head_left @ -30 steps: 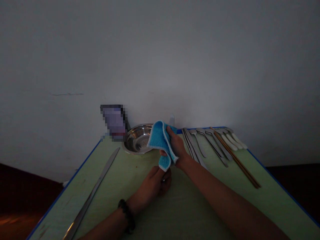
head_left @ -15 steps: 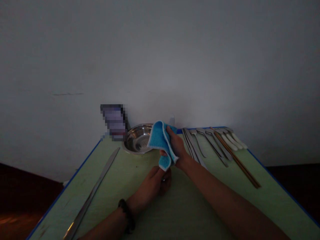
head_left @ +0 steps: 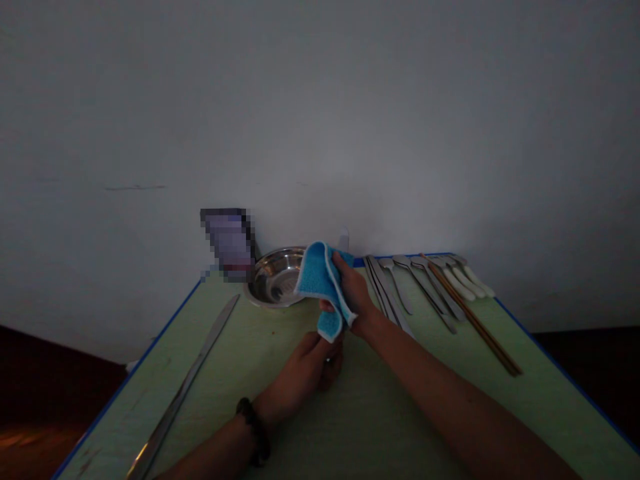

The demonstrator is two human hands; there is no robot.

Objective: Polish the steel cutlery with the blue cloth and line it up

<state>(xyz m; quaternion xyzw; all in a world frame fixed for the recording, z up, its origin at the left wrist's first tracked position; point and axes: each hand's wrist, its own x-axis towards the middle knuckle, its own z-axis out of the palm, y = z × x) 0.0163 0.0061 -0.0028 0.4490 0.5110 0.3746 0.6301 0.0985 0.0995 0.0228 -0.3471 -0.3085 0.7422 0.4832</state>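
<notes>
My right hand point(head_left: 354, 288) is closed round a blue cloth point(head_left: 316, 272) with white edging, folded about a metal table knife. The knife's flat, rounded blade tip point(head_left: 344, 238) sticks out above the cloth, against the wall. Below the cloth, my left hand point(head_left: 316, 357) is closed on the knife's handle end, where only a small shiny bit shows between the fingers. The cloth hides the middle of the knife. Just behind the cloth stands a shiny steel bowl point(head_left: 267, 277), its right side covered by the cloth.
Another table knife point(head_left: 193, 373) lies along the table's left side. To the right are chopsticks point(head_left: 475, 320), several metal spoons point(head_left: 425, 293), more knives point(head_left: 385, 297) and white-handled forks point(head_left: 463, 283). A blurred-out phone-like device point(head_left: 230, 243) leans on the wall at the table's back edge.
Both hands, the cloth and the knife stay almost in the same place. Slightly more of the blade tip stands out above the cloth.
</notes>
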